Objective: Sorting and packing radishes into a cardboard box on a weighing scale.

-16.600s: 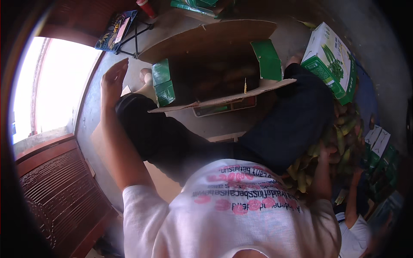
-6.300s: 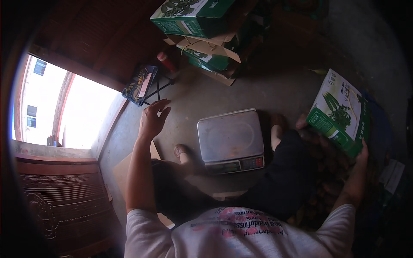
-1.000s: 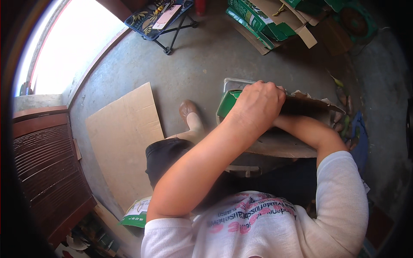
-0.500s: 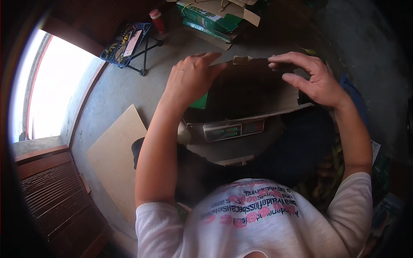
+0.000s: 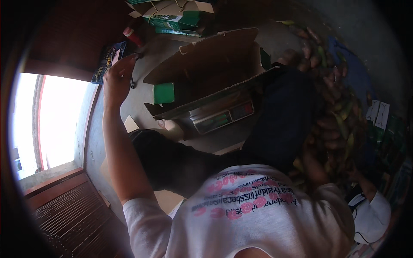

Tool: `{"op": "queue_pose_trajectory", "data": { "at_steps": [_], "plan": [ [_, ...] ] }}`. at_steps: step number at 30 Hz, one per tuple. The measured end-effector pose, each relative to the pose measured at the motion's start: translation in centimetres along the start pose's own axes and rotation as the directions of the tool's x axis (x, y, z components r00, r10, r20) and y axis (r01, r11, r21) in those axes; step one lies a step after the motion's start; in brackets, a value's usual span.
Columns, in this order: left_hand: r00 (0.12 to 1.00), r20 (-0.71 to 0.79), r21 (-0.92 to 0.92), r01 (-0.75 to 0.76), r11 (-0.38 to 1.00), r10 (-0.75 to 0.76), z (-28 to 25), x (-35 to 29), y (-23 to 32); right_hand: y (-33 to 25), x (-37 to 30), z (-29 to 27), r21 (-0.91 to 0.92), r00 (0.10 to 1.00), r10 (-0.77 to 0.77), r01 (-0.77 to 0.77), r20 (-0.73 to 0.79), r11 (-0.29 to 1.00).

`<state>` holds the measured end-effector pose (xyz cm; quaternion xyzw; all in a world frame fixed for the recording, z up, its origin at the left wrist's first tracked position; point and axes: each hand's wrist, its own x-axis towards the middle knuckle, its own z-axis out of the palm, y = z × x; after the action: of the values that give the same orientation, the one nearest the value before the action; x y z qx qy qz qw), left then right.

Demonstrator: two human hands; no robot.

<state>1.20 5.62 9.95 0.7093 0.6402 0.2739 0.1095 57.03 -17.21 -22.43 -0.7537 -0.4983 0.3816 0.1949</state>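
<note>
My left hand [image 5: 118, 81] is raised at the left, in front of the folding stool [image 5: 100, 71], with its fingers loosely spread and nothing visible in them. An upright cardboard box [image 5: 211, 69], brown inside with green end flaps, gapes in front of me on a scale [image 5: 221, 120] with a lit display panel. My right arm reaches down beside my right leg into a heap of long brownish produce [image 5: 329, 124] mixed with green pieces. In the shadow there, my right hand [image 5: 309, 152] is too dark for its fingers to show.
Green printed cartons [image 5: 176, 19] lie at the back, near a red bottle [image 5: 133, 36]. A blue sheet [image 5: 352, 64] edges the heap. Another person in white [image 5: 372, 217] sits at the lower right, one hand near the produce. A slatted wooden door panel [image 5: 64, 210] stands at the left.
Both hands have left the box's sides: the left moved out to the left, the right dropped to the heap. My view swung right, bringing the produce and another person into sight.
</note>
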Motion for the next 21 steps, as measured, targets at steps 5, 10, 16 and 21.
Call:
{"op": "queue_pose_trajectory", "data": {
  "at_steps": [5,10,16,21],
  "plan": [
    [1.000,0.010,0.054,0.010,0.999,-0.011,-1.5,-2.2,-3.9,8.6,-7.8,0.3,-0.210,0.890,0.340,-0.285,0.303,0.935],
    [0.964,0.092,0.052,0.245,0.968,-0.249,1.8,-2.7,-7.4,14.0,-12.9,-0.4,-0.196,0.917,0.352,-0.316,0.189,0.928],
    [0.930,0.162,-0.112,0.348,0.931,-0.329,1.6,-4.0,-8.6,18.5,-17.7,1.3,-0.231,0.945,0.318,-0.295,0.069,0.927],
    [0.903,0.205,-0.226,0.420,0.879,-0.378,1.9,-4.1,-9.5,17.4,-10.0,4.5,-0.273,0.964,0.263,-0.262,-0.031,0.926]
  ]
}}
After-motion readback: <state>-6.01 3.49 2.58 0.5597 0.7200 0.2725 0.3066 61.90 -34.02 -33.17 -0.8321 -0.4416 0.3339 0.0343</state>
